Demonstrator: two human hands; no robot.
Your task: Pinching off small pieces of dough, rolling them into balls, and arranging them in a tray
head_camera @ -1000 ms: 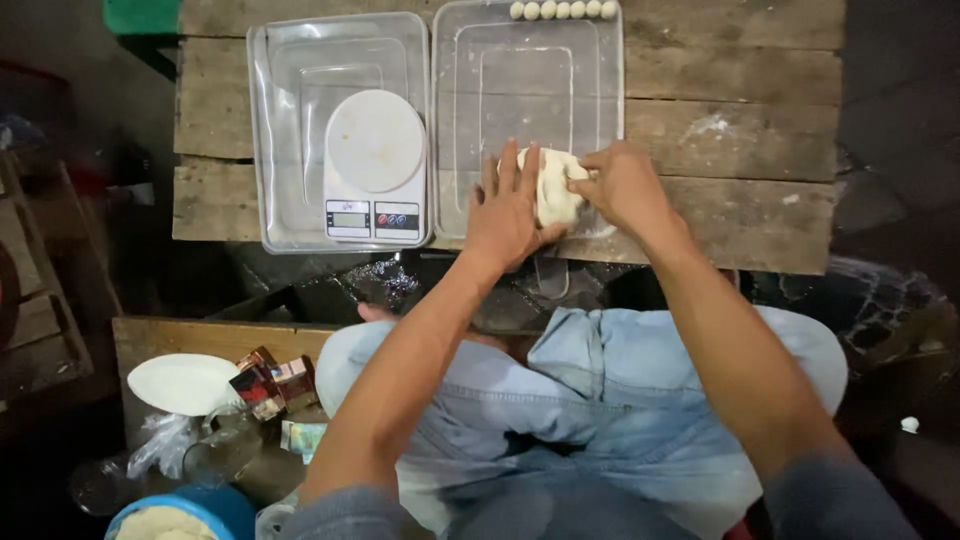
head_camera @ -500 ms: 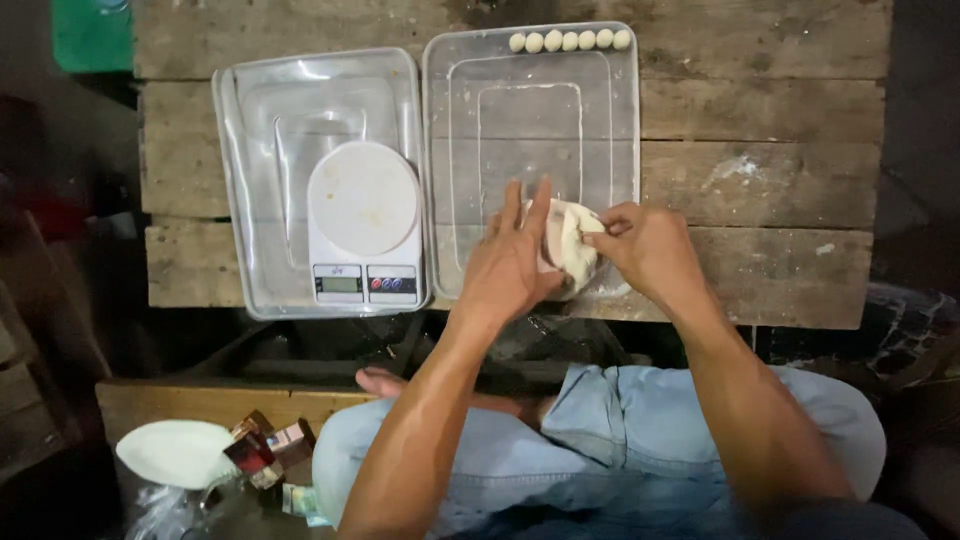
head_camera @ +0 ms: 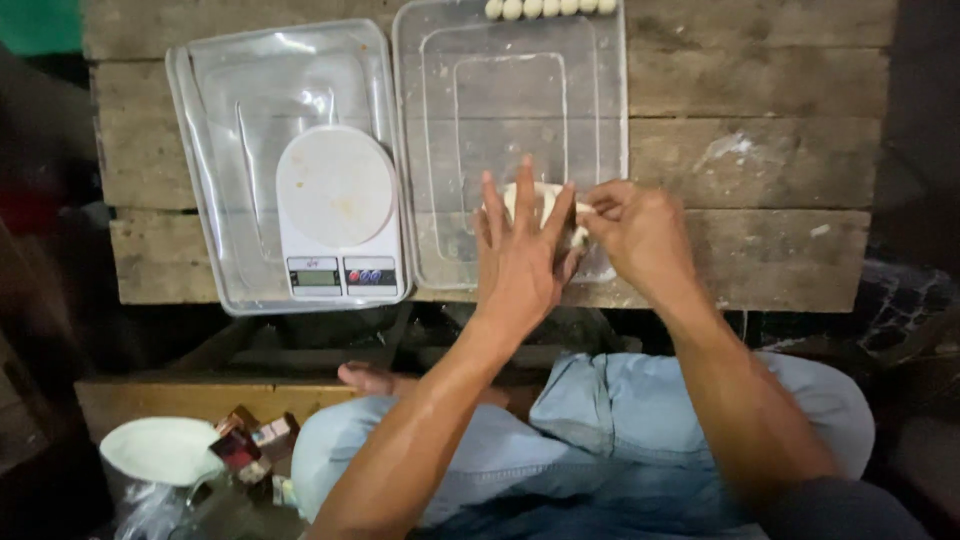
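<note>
A rough wooden table [head_camera: 780, 120] is standing in a dim room. The left hand [head_camera: 520, 255] is lying flat, fingers spread, over a pale dough lump [head_camera: 535, 198]; the right hand [head_camera: 640, 232] is pinching the lump's right edge with curled fingers. The dough is sitting at the near right corner of a clear tray [head_camera: 510, 110], with a row of small dough balls [head_camera: 550, 8] at its far rim. Just left, a white scale [head_camera: 338, 215] is resting on another clear tray [head_camera: 235, 120].
</note>
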